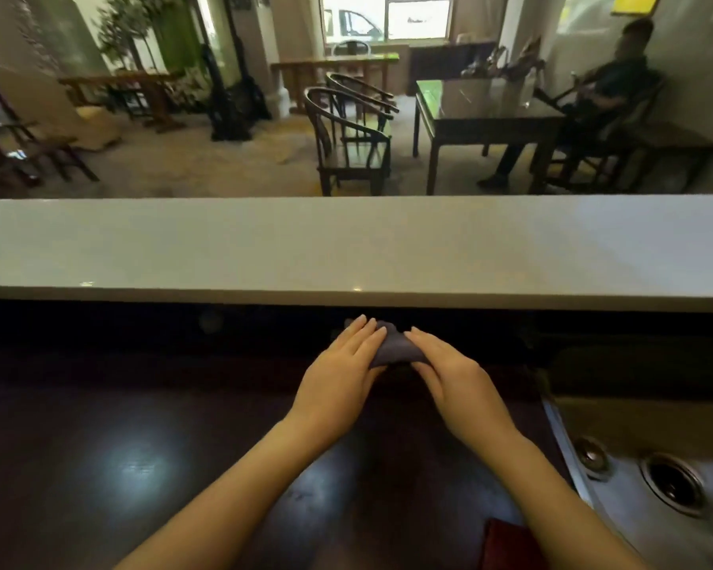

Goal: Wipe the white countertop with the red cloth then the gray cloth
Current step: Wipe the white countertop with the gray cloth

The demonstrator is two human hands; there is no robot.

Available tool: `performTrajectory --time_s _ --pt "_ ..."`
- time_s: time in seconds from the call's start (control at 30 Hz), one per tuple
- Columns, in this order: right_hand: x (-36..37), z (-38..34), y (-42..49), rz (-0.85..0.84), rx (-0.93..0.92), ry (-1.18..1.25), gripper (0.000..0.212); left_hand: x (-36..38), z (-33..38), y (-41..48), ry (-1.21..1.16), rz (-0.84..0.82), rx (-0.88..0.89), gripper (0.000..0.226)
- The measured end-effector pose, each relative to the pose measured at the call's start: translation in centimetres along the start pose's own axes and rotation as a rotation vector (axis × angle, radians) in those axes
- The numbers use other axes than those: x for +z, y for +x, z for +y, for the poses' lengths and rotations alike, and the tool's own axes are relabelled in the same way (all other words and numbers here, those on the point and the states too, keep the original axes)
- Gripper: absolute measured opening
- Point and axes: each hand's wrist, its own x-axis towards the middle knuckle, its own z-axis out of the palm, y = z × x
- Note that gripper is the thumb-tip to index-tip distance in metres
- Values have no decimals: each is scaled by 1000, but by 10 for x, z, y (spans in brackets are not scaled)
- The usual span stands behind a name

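Observation:
The white countertop (pixel 346 244) runs as a raised ledge across the whole width of the view. Below it, on the dark lower counter (pixel 141 425), lies the gray cloth (pixel 396 347), bunched up between my hands. My left hand (pixel 342 364) presses on its left side with fingers flat. My right hand (pixel 449 368) grips its right edge. The red cloth (pixel 507 545) lies on the dark counter at the bottom, right of my right forearm, partly cut off by the frame.
A steel sink (pixel 643 454) with a drain sits at the lower right. Beyond the ledge are wooden chairs (pixel 350 137), a dark table (pixel 482 113) and a seated person (pixel 601 100) at the far right.

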Motion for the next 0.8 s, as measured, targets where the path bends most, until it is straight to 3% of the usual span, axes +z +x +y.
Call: performTrajectory --time_s 0.3,0.5,0.8 --pt "23 -90 133 100 -174 -29 39 -105 -95 60 61 212 -35 50" --pt "93 -104 205 23 -84 -86 37 -112 -189 89 -3 5 -107 48" --pt "135 -115 212 -59 150 -197 42 -99 -250 99 -37 -255 66 49"
